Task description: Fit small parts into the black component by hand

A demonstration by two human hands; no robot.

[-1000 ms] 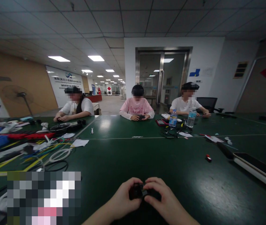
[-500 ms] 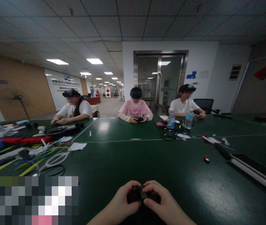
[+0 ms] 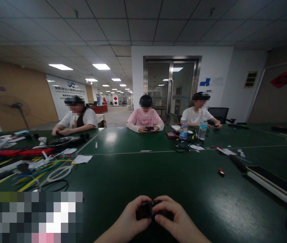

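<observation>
At the near edge of the green table, my left hand point(image 3: 135, 216) and my right hand point(image 3: 170, 215) are close together around a small black object point(image 3: 148, 208). Its dark surface shows between the fingers, but its exact kind cannot be made out. My left hand wraps its left side, thumb below and fingers above. The right thumb and fingertips press on the object's right part, with the rest of it covered by that hand.
Cables point(image 3: 59, 173) and tools clutter the left of the green table point(image 3: 133, 172). A small red-and-black item point(image 3: 221, 172) and a flat dark-topped device point(image 3: 275, 184) lie to the right. Two bottles point(image 3: 183, 130) stand farther back. Several people sit around the table.
The right fingers have shifted slightly over the black object, covering more of its middle. The whole view has turned a little to the right. A person's hand at the far right shows more.
</observation>
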